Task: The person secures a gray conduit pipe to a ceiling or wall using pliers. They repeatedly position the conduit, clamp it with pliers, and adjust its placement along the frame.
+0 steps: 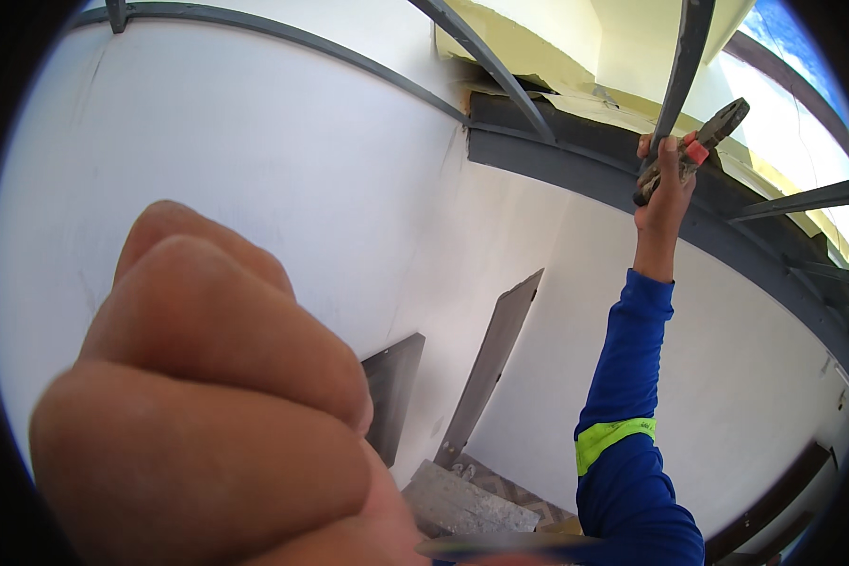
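My left hand [208, 377] fills the lower left, very close, with its fingers curled tight. Whatever it holds is hidden behind the fingers. A blurred, flat, thin object [514, 546] shows at the lower edge beside it; I cannot tell if the hand touches it. Stretched far up to the right, my right hand [668, 193] is closed around a pair of pliers [724, 124] with red and black on the handles. Its jaws point up and right. Those same fingers also lie against the lower end of a grey metal bar [684, 71].
A dark grey beam [575, 170] crosses the top of the white wall [226, 141], with more grey bars [491, 61] overhead. Torn yellowish sheeting [594, 108] hangs above the beam. Far below are a grey door [491, 363], a dusty board [467, 505] and patterned floor tiles [500, 483].
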The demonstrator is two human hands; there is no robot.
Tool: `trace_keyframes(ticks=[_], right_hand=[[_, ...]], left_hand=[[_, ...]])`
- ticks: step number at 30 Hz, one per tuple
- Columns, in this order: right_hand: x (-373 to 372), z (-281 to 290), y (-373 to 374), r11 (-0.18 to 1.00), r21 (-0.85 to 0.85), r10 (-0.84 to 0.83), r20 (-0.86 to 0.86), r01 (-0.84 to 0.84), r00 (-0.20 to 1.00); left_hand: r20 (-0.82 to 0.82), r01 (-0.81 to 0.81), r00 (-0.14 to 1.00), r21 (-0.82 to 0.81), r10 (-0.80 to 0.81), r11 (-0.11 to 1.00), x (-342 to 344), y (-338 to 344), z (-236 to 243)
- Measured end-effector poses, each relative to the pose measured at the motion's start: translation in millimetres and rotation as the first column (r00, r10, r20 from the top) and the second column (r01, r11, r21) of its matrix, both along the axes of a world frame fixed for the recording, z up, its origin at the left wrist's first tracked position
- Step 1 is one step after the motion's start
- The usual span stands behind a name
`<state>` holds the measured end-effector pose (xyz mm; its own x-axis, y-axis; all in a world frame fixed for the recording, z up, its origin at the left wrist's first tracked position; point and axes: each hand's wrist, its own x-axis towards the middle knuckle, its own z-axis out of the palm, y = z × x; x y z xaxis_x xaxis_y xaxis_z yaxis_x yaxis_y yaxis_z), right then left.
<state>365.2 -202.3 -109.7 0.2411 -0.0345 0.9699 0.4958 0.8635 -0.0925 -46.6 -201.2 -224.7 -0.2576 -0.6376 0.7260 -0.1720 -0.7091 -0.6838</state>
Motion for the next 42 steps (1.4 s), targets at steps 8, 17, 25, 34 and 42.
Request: trace_keyframes(ticks=[8,17,25,34,42], right_hand=[[-1,1,2,1.000,0.018,-0.006,-0.015,0.006,1.000],[6,3,4,1.000,0.009,-0.015,-0.001,0.015,1.000],[4,3,5,0.997,0.044,-0.057,0.036,0.056,0.998],[1,0,2,0.999,-0.005,-0.049,-0.007,0.049,0.999],[6,0,0,0.994,-0.072,-0.076,0.034,0.078,0.997]], left_hand=[[0.003,-0.004,1.000,-0.032,0.004,0.999,6,-5,7],[-0.290,-0.167,0.956,-0.398,0.049,0.902,63,-8,-10],[-0.279,-0.317,0.935,-0.385,0.218,0.867,61,-3,2],[0.091,-0.923,-0.126,-0.377,0.988,-0.083,37,5,143],[-0.135,-0.898,-0.338,-0.252,0.932,-0.362,24,8,162]])
